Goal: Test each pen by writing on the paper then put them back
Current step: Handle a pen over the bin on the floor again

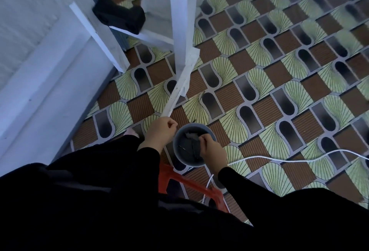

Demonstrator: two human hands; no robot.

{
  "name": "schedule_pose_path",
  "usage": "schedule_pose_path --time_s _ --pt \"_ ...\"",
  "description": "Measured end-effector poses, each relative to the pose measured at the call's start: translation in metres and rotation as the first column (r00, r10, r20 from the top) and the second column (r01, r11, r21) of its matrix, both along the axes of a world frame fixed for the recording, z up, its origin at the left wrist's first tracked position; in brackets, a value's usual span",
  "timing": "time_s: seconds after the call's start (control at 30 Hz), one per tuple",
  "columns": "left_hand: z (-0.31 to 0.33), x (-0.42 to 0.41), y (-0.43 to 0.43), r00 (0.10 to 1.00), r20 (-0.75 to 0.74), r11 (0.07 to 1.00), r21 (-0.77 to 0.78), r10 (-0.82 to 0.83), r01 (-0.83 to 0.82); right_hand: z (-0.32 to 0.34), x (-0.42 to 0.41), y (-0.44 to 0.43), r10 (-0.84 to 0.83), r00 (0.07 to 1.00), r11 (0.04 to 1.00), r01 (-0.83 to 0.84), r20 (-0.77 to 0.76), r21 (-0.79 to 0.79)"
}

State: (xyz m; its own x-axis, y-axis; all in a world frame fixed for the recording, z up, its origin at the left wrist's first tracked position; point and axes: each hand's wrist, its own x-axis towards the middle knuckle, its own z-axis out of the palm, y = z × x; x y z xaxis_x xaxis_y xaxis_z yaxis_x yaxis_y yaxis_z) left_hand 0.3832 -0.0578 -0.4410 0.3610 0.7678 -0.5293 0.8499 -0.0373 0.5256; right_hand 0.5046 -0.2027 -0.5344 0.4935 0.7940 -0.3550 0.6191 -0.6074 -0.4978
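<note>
Right hand [211, 152] dipped into the grey cup [189, 163], fingers curled onto a dark item [194, 148] among the contents; pen or not, too dim to tell. Left hand [157, 134] just beside the cup's rim, fingers curled, thumb against forefinger; holding anything or not, cannot tell.

Cup low over the patterned floor [279, 91], near a red stool [191, 186]; what bears it, hidden. Contents: dark flat pieces, one pale scrap [188, 135], nothing clearly pen-shaped.

No paper in view.

Judged step: picking a first pen out of the holder; testing not yet begun. Next move calls for lifting one pen clear of the clutter without tipping the cup, then finding a sheet on some worktop.
</note>
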Motion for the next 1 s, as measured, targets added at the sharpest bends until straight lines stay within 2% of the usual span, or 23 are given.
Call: schedule_pose_path --time_s 0.07,0.13,0.27,0.37,0.47,0.53,0.6,0.67,0.77,0.87,0.93,1.0 --pt "0.021 0.003 -0.004 0.999 0.048 0.999 0.032 0.016 -0.017 0.022 -0.001 0.005 0.000 0.998 0.996 0.006 -0.059 0.088" --pt "0.049 0.008 -0.008 0.987 0.157 0.995 0.089 0.025 -0.039 0.050 -0.003 0.014 0.023 0.993 0.978 0.002 -0.119 0.207" --pt "0.133 0.010 -0.019 0.910 0.412 0.956 0.243 0.054 -0.167 0.129 -0.011 0.039 0.125 0.971 0.844 0.004 -0.202 0.537" --pt "0.211 -0.010 -0.038 0.836 0.548 0.872 0.412 -0.005 -0.265 0.204 -0.025 0.054 0.239 0.948 0.640 0.010 -0.212 0.769" --pt "0.298 -0.039 -0.063 0.739 0.664 0.763 0.535 -0.114 -0.363 0.288 -0.049 0.067 0.371 0.924 0.344 -0.045 -0.092 0.938" --pt "0.356 -0.064 -0.080 0.705 0.678 0.664 0.627 -0.208 -0.408 0.349 -0.068 0.076 0.444 0.896 0.141 -0.072 0.002 0.987" --pt "0.402 -0.093 -0.093 0.730 0.638 0.551 0.712 -0.245 -0.437 0.404 -0.086 0.086 0.497 0.863 -0.005 -0.097 0.087 0.995" --pt "0.437 -0.123 -0.099 0.781 0.589 0.449 0.767 -0.209 -0.458 0.447 -0.107 0.098 0.532 0.827 -0.096 -0.156 0.183 0.983" --pt "0.471 -0.170 -0.094 0.883 0.464 0.322 0.848 -0.070 -0.420 0.493 -0.151 0.116 0.579 0.741 -0.112 -0.341 0.340 0.933" --pt "0.481 -0.222 -0.077 0.956 0.273 0.335 0.896 0.104 -0.292 0.519 -0.193 0.139 0.594 0.611 -0.033 -0.631 0.523 0.775" --pt "0.478 -0.260 -0.062 0.963 0.185 0.367 0.897 0.197 -0.247 0.525 -0.215 0.160 0.643 0.456 -0.003 -0.802 0.616 0.597" --pt "0.469 -0.293 -0.048 0.948 0.125 0.394 0.888 0.292 -0.239 0.525 -0.236 0.184 0.682 0.322 -0.013 -0.892 0.657 0.451"
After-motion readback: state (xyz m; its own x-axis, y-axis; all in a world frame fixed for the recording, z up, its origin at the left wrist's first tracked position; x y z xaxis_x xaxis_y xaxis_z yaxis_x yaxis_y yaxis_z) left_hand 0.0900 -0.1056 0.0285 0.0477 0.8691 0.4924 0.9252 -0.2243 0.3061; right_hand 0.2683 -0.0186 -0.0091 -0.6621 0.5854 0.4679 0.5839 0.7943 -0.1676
